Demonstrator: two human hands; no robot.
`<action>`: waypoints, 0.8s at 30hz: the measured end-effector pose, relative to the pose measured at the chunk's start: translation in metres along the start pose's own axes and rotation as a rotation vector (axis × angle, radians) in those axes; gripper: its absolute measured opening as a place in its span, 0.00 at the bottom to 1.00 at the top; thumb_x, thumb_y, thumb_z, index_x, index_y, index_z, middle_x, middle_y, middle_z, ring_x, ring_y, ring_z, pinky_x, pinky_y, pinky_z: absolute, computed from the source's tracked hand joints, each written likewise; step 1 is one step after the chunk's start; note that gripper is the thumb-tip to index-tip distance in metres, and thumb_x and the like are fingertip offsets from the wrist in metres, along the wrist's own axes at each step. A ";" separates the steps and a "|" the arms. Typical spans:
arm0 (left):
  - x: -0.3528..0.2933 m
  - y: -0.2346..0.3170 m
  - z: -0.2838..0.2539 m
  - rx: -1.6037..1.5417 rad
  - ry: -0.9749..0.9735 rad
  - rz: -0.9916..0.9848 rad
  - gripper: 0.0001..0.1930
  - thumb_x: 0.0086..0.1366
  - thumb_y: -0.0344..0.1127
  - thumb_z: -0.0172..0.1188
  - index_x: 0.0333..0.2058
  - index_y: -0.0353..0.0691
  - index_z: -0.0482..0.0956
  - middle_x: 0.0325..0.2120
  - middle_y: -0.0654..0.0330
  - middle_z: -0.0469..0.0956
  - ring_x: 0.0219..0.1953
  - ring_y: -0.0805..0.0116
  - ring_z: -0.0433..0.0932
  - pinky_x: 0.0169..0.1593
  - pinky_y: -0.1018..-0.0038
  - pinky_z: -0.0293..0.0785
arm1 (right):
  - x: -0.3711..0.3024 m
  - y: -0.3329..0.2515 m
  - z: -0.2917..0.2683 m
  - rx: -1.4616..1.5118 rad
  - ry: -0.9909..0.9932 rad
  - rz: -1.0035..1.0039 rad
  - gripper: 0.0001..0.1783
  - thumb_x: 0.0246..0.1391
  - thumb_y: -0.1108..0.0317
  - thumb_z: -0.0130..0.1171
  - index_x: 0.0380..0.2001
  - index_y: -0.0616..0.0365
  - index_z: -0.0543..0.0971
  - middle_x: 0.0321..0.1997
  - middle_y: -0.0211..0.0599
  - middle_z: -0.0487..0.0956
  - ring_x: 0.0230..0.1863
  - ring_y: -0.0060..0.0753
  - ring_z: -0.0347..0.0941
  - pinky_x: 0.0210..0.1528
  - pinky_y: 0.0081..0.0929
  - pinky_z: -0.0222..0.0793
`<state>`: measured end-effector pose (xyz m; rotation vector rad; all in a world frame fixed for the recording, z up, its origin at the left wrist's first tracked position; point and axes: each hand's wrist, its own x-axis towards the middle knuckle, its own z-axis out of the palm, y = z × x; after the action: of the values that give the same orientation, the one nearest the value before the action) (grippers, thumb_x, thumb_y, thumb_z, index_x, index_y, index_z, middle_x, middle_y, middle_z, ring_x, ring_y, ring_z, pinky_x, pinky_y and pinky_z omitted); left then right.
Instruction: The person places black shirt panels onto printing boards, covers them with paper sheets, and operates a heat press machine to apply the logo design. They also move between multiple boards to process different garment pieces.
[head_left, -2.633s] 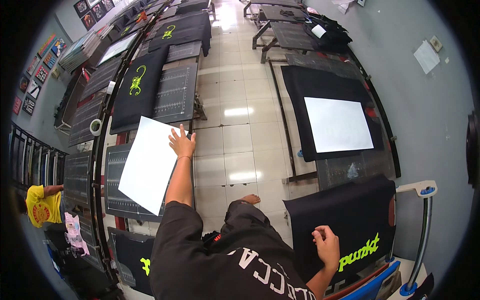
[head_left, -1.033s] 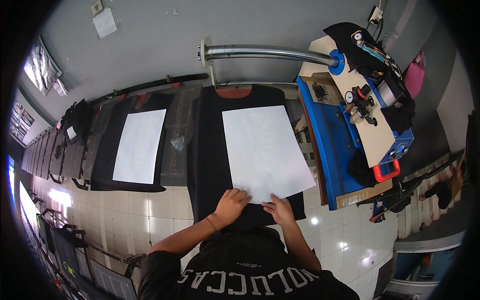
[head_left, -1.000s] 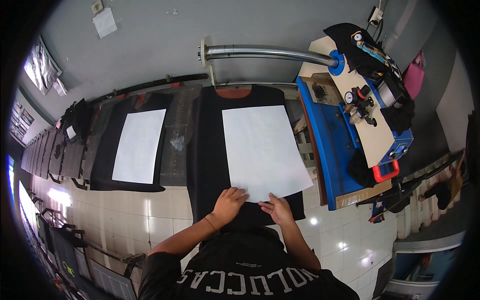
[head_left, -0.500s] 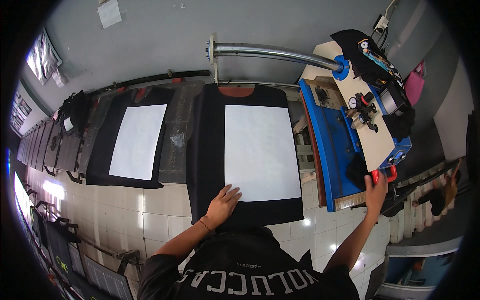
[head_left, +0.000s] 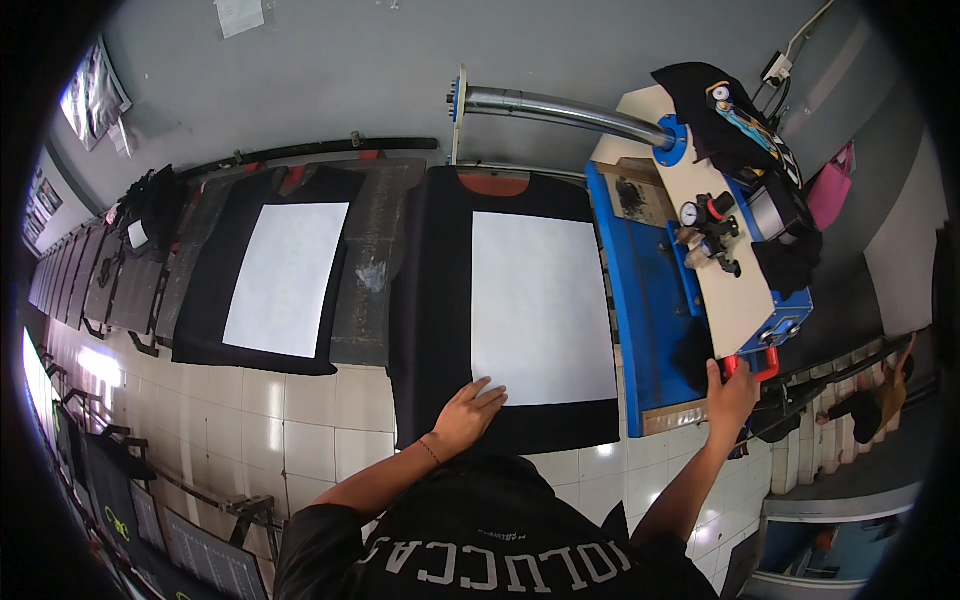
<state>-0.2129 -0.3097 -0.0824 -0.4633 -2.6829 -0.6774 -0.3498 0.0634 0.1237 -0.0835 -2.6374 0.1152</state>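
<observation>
A black T-shirt (head_left: 432,330) lies spread flat in front of me, a large white sheet (head_left: 545,310) on its chest. My left hand (head_left: 470,413) rests with extended fingers on the sheet's lower left corner and the shirt beside it. To the right stands a heat press with a blue upper plate (head_left: 660,310), whose left edge reaches the shirt's right edge. My right hand (head_left: 732,395) is closed around the red handle (head_left: 768,365) at the press's near end.
Another black shirt (head_left: 215,290) with a white sheet (head_left: 287,280) lies on the board to the left. A steel bar (head_left: 560,108) runs from the wall side to the press. Dark clothing (head_left: 725,110) is draped over the press. Farther right, a person (head_left: 868,405) appears at the edge.
The press plate has swung left toward the shirt, with my right hand on its handle. My left hand stays at the sheet's corner. The view has shifted slightly.
</observation>
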 end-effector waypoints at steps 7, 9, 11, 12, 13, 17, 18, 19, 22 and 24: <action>0.083 0.078 0.052 -0.052 0.009 -0.016 0.18 0.61 0.37 0.62 0.49 0.40 0.78 0.56 0.59 0.72 0.60 0.54 0.68 0.61 0.59 0.66 | 0.029 0.061 0.019 0.671 0.002 0.104 0.29 0.62 0.56 0.55 0.60 0.62 0.66 0.39 0.49 0.80 0.40 0.42 0.77 0.45 0.34 0.69; 0.106 0.096 0.056 -0.069 0.027 -0.049 0.19 0.60 0.38 0.63 0.50 0.40 0.78 0.57 0.56 0.71 0.60 0.52 0.67 0.62 0.58 0.65 | 0.052 0.102 0.042 0.692 0.128 0.066 0.31 0.65 0.60 0.46 0.68 0.58 0.57 0.35 0.44 0.79 0.34 0.31 0.74 0.39 0.29 0.67; 0.116 0.102 0.058 -0.102 0.100 -0.114 0.19 0.60 0.37 0.63 0.49 0.39 0.78 0.56 0.53 0.71 0.60 0.50 0.67 0.62 0.57 0.64 | 0.067 0.124 0.049 0.711 0.182 0.114 0.31 0.68 0.61 0.43 0.71 0.55 0.54 0.30 0.41 0.77 0.29 0.27 0.71 0.35 0.27 0.66; 0.120 0.102 0.058 -0.118 0.137 -0.147 0.18 0.60 0.36 0.63 0.49 0.38 0.78 0.56 0.52 0.71 0.60 0.49 0.67 0.62 0.57 0.64 | 0.070 0.132 0.054 0.720 0.250 0.078 0.33 0.66 0.61 0.39 0.72 0.56 0.51 0.23 0.35 0.72 0.22 0.24 0.65 0.28 0.26 0.63; 0.127 0.102 0.058 -0.110 0.190 -0.195 0.18 0.59 0.35 0.63 0.48 0.37 0.78 0.55 0.51 0.72 0.59 0.48 0.67 0.61 0.57 0.64 | 0.076 0.136 0.056 0.758 0.241 0.017 0.33 0.64 0.62 0.39 0.71 0.58 0.53 0.21 0.35 0.72 0.20 0.24 0.66 0.27 0.26 0.62; 0.156 0.099 0.066 -0.105 0.371 -0.391 0.14 0.59 0.30 0.61 0.45 0.35 0.79 0.54 0.47 0.72 0.56 0.45 0.69 0.60 0.57 0.65 | 0.088 0.153 0.069 0.821 0.314 -0.160 0.38 0.57 0.60 0.39 0.68 0.71 0.56 0.11 0.29 0.66 0.14 0.23 0.64 0.22 0.21 0.60; 0.161 0.098 0.069 -0.097 0.400 -0.439 0.14 0.60 0.29 0.60 0.45 0.34 0.79 0.53 0.47 0.72 0.56 0.45 0.69 0.59 0.58 0.65 | 0.090 0.156 0.070 0.822 0.326 -0.183 0.38 0.57 0.59 0.40 0.67 0.73 0.56 0.10 0.28 0.66 0.14 0.22 0.64 0.22 0.21 0.60; 0.164 0.099 0.072 -0.085 0.430 -0.491 0.14 0.60 0.29 0.60 0.45 0.34 0.79 0.53 0.47 0.72 0.55 0.45 0.70 0.59 0.58 0.65 | 0.090 0.156 0.071 0.827 0.334 -0.207 0.39 0.56 0.58 0.40 0.67 0.75 0.56 0.10 0.28 0.65 0.14 0.22 0.64 0.22 0.20 0.60; 0.161 0.101 0.088 -0.095 0.483 -0.609 0.12 0.62 0.28 0.58 0.44 0.35 0.79 0.53 0.48 0.73 0.54 0.46 0.71 0.58 0.59 0.66 | 0.091 0.157 0.071 0.810 0.338 -0.238 0.40 0.54 0.58 0.41 0.65 0.79 0.56 0.07 0.25 0.64 0.16 0.22 0.65 0.26 0.20 0.63; 0.156 0.104 0.098 -0.131 0.518 -0.674 0.09 0.62 0.28 0.57 0.42 0.35 0.80 0.52 0.48 0.74 0.53 0.47 0.72 0.57 0.60 0.67 | 0.092 0.162 0.071 0.796 0.338 -0.271 0.39 0.54 0.60 0.40 0.65 0.78 0.57 0.07 0.25 0.63 0.16 0.22 0.64 0.28 0.21 0.63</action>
<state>-0.3349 -0.1384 -0.0619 0.5547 -2.2639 -0.9859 -0.4581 0.2275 0.0895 0.4742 -2.0695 0.9434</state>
